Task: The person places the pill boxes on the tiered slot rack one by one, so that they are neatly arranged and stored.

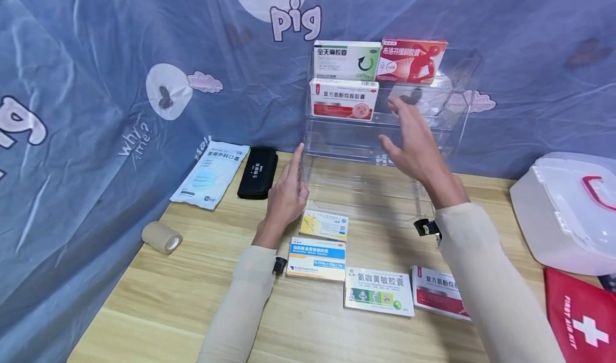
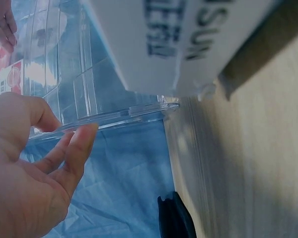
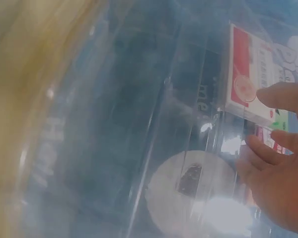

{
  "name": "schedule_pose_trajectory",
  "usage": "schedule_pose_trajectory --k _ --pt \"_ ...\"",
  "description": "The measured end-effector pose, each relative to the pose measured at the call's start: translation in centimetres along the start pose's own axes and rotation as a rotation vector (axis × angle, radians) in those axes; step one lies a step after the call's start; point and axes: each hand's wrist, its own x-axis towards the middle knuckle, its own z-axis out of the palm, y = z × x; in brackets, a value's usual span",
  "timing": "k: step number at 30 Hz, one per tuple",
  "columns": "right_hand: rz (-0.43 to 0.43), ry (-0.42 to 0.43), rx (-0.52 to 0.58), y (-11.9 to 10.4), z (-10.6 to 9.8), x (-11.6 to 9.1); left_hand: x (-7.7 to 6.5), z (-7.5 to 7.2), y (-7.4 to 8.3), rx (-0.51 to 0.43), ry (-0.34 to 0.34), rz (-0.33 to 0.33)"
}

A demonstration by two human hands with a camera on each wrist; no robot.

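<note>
A clear plastic tiered rack stands at the back of the table. My left hand is at its left side; in the left wrist view, thumb and fingers pinch the edge of its side panel. On the top tier sit a white-and-green medicine box and a red medicine box. One tier below, at the left, stands a white-and-red medicine box. To the right of that box my right hand is raised with fingers apart, holding nothing. In the right wrist view its thumb appears close to this box; contact is unclear.
On the table lie a yellow-and-white box, a blue-and-white box, a green-and-white box and another white-and-red box. A mask packet, black case and tan bandage roll lie left; a white bin and red pouch right.
</note>
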Motion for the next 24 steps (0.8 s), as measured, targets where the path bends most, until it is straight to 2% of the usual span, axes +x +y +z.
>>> schedule_pose_trajectory --k 6,10,18,24 --pt "-0.049 -0.02 -0.04 0.2 0.7 -2.5 -0.1 0.1 0.0 -0.004 0.003 0.006" --pt "-0.089 -0.086 -0.054 0.3 1.7 -4.1 0.0 0.1 -0.1 -0.005 0.008 0.002" --pt "-0.164 -0.359 -0.065 0.1 4.4 -6.9 0.0 0.0 -0.1 -0.011 -0.003 -0.018" --pt "-0.091 -0.607 -0.028 -0.1 6.3 -8.8 0.0 0.0 0.1 -0.008 -0.011 -0.032"
